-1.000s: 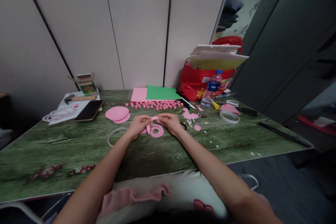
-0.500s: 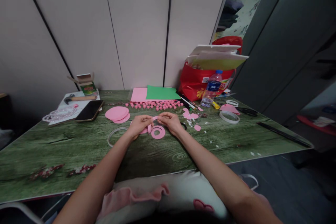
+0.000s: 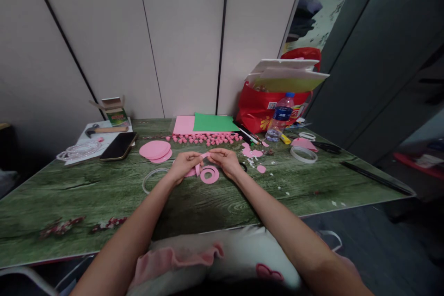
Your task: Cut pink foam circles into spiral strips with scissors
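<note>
Between my two hands stretches a narrow pink paper strip (image 3: 205, 155). My left hand (image 3: 185, 165) is closed on its left part, where an end hangs down. The fingertips of my right hand (image 3: 224, 161) pinch the right end. Just below the fingers, a pink paper ring (image 3: 210, 181) lies flat on the table, with a coiled piece inside it. More pink paper shows partly hidden behind my left hand. A roll of clear tape (image 3: 145, 181) rests beside my left wrist. Pink paper discs (image 3: 154, 150) are stacked farther left.
Small pink pieces (image 3: 208, 139) form a row behind my hands, before green paper (image 3: 215, 123). A red bag (image 3: 253, 108) and a water bottle (image 3: 279, 120) stand back right. At left lie a phone (image 3: 119, 146) and a hammer (image 3: 107, 130). Another tape roll (image 3: 303, 155) lies right.
The pink strip between my fingertips has turned slightly and looks straighter. Both hands stay in almost the same place.
</note>
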Tool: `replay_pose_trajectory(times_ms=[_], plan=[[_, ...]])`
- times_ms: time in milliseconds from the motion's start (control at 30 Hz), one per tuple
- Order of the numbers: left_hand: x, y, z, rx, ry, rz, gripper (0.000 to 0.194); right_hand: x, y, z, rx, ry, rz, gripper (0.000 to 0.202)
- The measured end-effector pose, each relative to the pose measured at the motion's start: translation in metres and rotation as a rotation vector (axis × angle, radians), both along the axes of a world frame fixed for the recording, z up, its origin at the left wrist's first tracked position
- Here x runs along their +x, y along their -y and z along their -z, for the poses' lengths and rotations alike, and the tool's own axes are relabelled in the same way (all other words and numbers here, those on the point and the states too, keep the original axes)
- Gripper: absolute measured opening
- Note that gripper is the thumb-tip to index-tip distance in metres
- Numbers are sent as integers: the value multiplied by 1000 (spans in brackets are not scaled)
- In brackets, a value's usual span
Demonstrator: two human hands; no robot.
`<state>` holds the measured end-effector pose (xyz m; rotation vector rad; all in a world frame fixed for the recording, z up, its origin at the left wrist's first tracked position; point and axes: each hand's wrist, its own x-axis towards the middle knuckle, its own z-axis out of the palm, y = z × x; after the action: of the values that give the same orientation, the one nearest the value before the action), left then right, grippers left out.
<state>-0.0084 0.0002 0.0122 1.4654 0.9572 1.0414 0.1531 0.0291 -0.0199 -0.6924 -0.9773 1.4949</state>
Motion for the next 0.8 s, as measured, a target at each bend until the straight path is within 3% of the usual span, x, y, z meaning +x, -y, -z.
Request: replay_pose_trajectory(times_ms=[567,800], plan=[[0,1,0,-44,37,19,27,-1,-1,2,22,9,59,25],[1,0,-1,-44,52,14,29,0,-2,1,47,-11,-3,24]])
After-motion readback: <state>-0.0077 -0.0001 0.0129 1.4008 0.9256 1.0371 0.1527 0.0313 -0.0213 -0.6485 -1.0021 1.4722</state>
